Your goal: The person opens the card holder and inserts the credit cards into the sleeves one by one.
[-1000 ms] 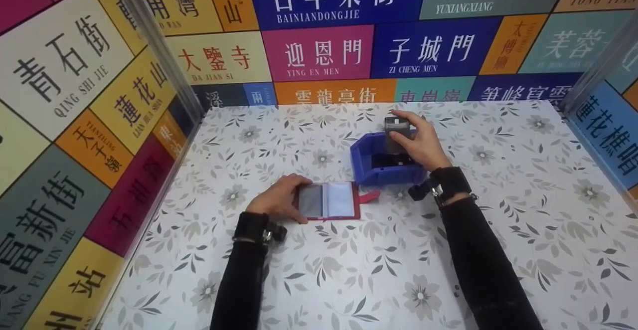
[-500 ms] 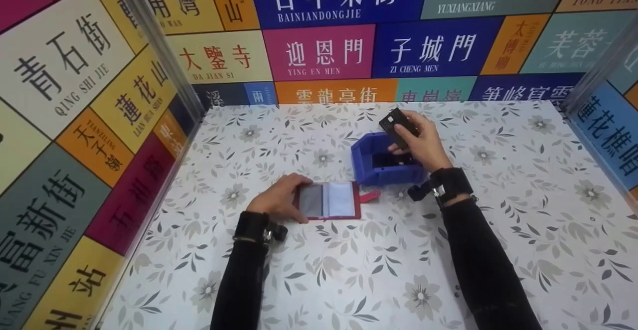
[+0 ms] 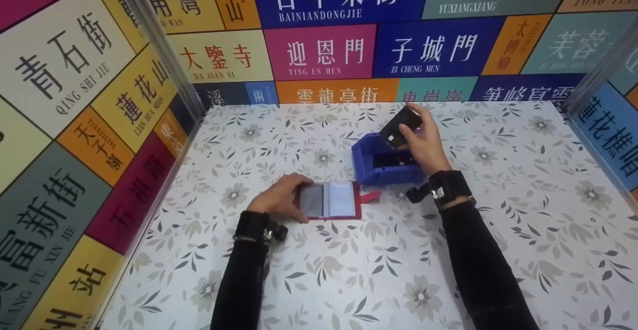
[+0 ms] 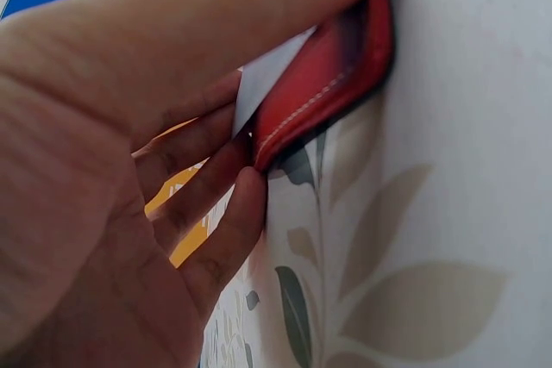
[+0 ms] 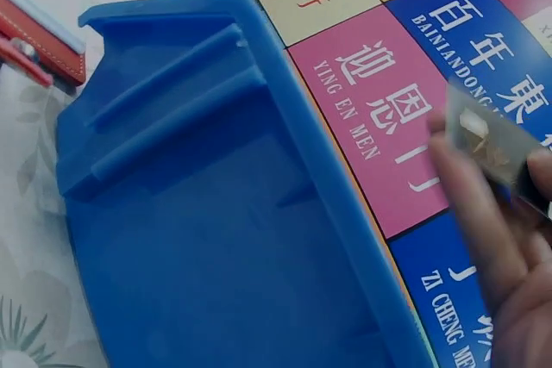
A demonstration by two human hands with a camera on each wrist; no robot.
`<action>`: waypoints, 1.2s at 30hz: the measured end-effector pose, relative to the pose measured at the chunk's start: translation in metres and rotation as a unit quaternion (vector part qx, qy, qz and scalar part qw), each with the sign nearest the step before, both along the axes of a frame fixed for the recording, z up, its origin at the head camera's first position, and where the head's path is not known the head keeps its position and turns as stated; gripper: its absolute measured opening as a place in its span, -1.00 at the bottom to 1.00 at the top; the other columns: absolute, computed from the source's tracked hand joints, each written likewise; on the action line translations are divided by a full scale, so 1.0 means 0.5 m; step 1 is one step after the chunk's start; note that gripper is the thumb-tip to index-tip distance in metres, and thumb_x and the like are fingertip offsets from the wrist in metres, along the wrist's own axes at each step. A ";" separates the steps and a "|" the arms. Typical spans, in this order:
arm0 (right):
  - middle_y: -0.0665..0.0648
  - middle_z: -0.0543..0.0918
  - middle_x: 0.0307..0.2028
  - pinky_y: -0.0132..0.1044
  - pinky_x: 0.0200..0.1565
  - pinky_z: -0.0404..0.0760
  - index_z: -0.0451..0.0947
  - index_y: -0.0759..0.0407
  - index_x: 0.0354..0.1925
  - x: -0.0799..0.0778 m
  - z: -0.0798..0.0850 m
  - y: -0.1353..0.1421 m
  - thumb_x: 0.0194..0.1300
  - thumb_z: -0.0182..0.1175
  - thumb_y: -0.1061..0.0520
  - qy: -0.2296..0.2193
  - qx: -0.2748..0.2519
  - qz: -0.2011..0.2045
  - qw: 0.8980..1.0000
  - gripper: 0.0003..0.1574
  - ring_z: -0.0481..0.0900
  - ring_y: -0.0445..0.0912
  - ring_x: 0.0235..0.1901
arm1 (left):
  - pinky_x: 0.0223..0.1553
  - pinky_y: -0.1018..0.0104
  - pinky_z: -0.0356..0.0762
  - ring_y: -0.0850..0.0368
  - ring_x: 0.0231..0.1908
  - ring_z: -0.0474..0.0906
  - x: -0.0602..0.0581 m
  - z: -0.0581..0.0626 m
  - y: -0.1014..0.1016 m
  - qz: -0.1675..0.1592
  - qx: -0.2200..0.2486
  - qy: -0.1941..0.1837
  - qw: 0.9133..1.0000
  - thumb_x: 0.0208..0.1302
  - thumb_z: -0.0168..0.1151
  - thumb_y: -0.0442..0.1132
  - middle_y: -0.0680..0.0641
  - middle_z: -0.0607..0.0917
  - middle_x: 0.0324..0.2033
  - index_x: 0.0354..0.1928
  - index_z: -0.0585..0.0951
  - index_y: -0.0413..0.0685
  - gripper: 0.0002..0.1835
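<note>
A small red card holder point(image 3: 342, 200) lies spread on the table, clear sleeves facing up. My left hand point(image 3: 278, 198) grips its left edge; in the left wrist view the thumb lies over the red cover point(image 4: 323, 88) and fingertips meet its border. My right hand point(image 3: 428, 143) pinches a black card point(image 3: 402, 123) with a pale chip, tilted above the blue bin point(image 3: 363, 164). The right wrist view shows the card point(image 5: 490, 137) between thumb and fingers, beyond the bin's wall. Dark contents point(image 3: 391, 160) lie inside the bin, partly hidden.
A pink snap strap point(image 3: 370, 197) sticks out from the holder's right side, just below the bin. The flower-patterned table point(image 3: 349, 275) meets a back wall point(image 3: 319, 53) of colourful street-name panels, with another panel wall point(image 3: 75, 135) at left.
My right hand has turned the black card, so its chip end now points down and left instead of up. The left hand and card holder have stayed put.
</note>
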State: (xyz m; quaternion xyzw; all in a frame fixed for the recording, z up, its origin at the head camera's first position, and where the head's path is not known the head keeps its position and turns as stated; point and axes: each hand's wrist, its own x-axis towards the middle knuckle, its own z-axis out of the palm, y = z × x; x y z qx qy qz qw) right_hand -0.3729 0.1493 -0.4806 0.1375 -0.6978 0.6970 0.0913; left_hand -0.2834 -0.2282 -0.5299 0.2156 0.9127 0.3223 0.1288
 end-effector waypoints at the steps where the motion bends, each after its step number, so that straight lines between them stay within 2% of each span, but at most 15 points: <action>1: 0.19 0.58 0.07 -0.35 -0.38 0.74 0.25 0.22 0.48 -0.002 -0.004 0.001 0.47 0.21 0.29 0.004 -0.011 -0.007 1.000 -0.30 0.75 -0.10 -0.35 | 0.41 0.02 0.35 -0.07 0.27 0.41 0.000 0.000 0.001 0.000 0.001 -0.002 1.000 -0.30 0.80 -0.14 -0.13 0.55 0.25 0.40 0.46 -0.07 0.09; 3: 0.24 0.66 0.05 -0.40 -0.46 0.67 0.35 0.23 0.44 -0.004 -0.008 0.003 0.38 0.32 0.30 0.021 -0.027 -0.032 0.999 -0.27 0.75 -0.13 -0.44 | 0.41 0.01 0.35 -0.07 0.27 0.42 0.001 -0.001 0.002 0.002 0.002 -0.006 1.000 -0.30 0.79 -0.14 -0.12 0.54 0.25 0.40 0.46 -0.07 0.09; 5: 0.31 0.68 0.06 -0.44 -0.43 0.64 0.41 0.30 0.39 -0.006 -0.012 0.003 0.37 0.33 0.30 0.038 -0.036 -0.046 0.998 -0.33 0.74 -0.19 -0.41 | 0.42 0.01 0.35 -0.07 0.28 0.43 0.001 -0.001 0.003 0.003 0.002 -0.008 1.000 -0.30 0.79 -0.13 -0.11 0.55 0.25 0.41 0.46 -0.06 0.09; 8: 0.35 0.60 0.19 -0.37 -0.54 0.63 0.41 0.30 0.38 -0.005 -0.015 0.004 0.48 0.18 0.30 0.034 -0.046 -0.036 0.998 -0.45 0.71 -0.15 -0.46 | 0.42 0.03 0.34 -0.06 0.28 0.42 0.000 0.001 0.004 0.005 -0.002 -0.010 1.000 -0.30 0.80 -0.13 -0.10 0.55 0.25 0.41 0.46 -0.04 0.09; 11: 0.29 0.46 0.30 -0.32 -0.68 0.56 0.29 0.19 0.45 -0.001 -0.015 0.003 0.59 0.00 0.25 0.011 -0.039 -0.011 0.999 -0.47 0.63 -0.14 -0.56 | 0.43 0.04 0.34 -0.05 0.28 0.42 -0.001 0.002 0.003 0.009 -0.004 -0.010 1.000 -0.30 0.80 -0.13 -0.09 0.54 0.25 0.42 0.46 -0.01 0.10; 13: 0.25 0.48 0.24 -0.33 -0.75 0.49 0.25 0.09 0.46 0.003 -0.013 0.000 0.61 -0.02 0.21 -0.009 -0.042 -0.001 0.999 -0.47 0.56 -0.12 -0.67 | 0.43 0.05 0.33 -0.04 0.28 0.41 -0.003 0.003 0.002 0.010 -0.007 -0.010 1.000 -0.29 0.80 -0.14 -0.08 0.54 0.25 0.42 0.46 -0.01 0.10; 15: 0.22 0.55 0.08 -0.36 -0.77 0.46 0.24 0.06 0.44 0.004 -0.010 -0.004 0.60 0.03 0.19 -0.017 -0.041 -0.001 0.999 -0.47 0.54 -0.14 -0.70 | 0.44 0.05 0.33 -0.04 0.28 0.41 -0.005 0.003 0.001 0.010 -0.010 -0.011 1.000 -0.28 0.79 -0.14 -0.08 0.54 0.26 0.43 0.45 0.00 0.10; 19: 0.19 0.61 -0.20 -0.40 -0.78 0.44 0.28 0.13 0.39 0.011 -0.011 -0.013 0.52 0.17 0.17 -0.038 -0.050 -0.011 0.998 -0.43 0.54 -0.16 -0.74 | 0.43 0.05 0.33 -0.04 0.27 0.41 -0.006 0.005 0.000 0.009 -0.018 -0.012 1.000 -0.27 0.79 -0.13 -0.08 0.54 0.25 0.44 0.44 -0.01 0.10; 23: 0.16 0.63 -0.18 -0.39 -0.74 0.50 0.29 0.23 0.36 0.023 -0.023 -0.032 0.52 0.19 0.16 -0.058 -0.044 -0.024 0.997 -0.44 0.56 -0.17 -0.73 | 0.43 0.05 0.34 -0.05 0.26 0.42 -0.005 0.008 0.001 0.005 -0.020 -0.011 1.000 -0.27 0.78 -0.13 -0.09 0.53 0.24 0.44 0.44 -0.02 0.10; 26: 0.16 0.64 -0.22 -0.31 -0.66 0.63 0.27 0.28 0.35 0.037 -0.031 -0.062 0.51 0.19 0.19 -0.063 -0.026 -0.022 0.997 -0.44 0.62 -0.13 -0.70 | 0.43 0.04 0.34 -0.05 0.26 0.42 -0.005 0.008 -0.001 0.007 -0.016 -0.012 1.000 -0.28 0.79 -0.15 -0.10 0.53 0.24 0.43 0.44 -0.03 0.10; 30: 0.25 0.63 -0.20 -0.14 -0.47 0.77 0.24 0.29 0.39 0.065 -0.029 -0.109 0.47 0.21 0.30 -0.063 -0.012 0.012 0.998 -0.37 0.73 -0.07 -0.56 | 0.42 0.04 0.34 -0.05 0.27 0.41 -0.003 0.004 -0.002 0.005 -0.007 -0.014 1.000 -0.28 0.79 -0.15 -0.10 0.53 0.25 0.42 0.45 -0.05 0.10; 34: 0.40 0.60 0.02 -0.04 -0.29 0.80 0.21 0.24 0.47 0.095 -0.017 -0.146 0.42 0.20 0.42 -0.064 -0.012 0.073 0.995 -0.25 0.81 0.01 -0.36 | 0.42 0.04 0.34 -0.07 0.30 0.40 -0.004 0.000 -0.003 -0.008 -0.002 -0.012 1.000 -0.27 0.79 -0.12 -0.13 0.52 0.28 0.43 0.44 -0.09 0.10; 36: 0.47 0.55 0.10 -0.01 -0.26 0.80 0.19 0.24 0.49 0.108 -0.015 -0.162 0.39 0.19 0.47 -0.061 -0.018 0.103 0.993 -0.20 0.81 0.07 -0.33 | 0.42 0.03 0.34 -0.08 0.29 0.41 -0.005 0.001 -0.003 -0.012 -0.001 -0.008 1.000 -0.27 0.79 -0.12 -0.15 0.53 0.28 0.42 0.44 -0.11 0.09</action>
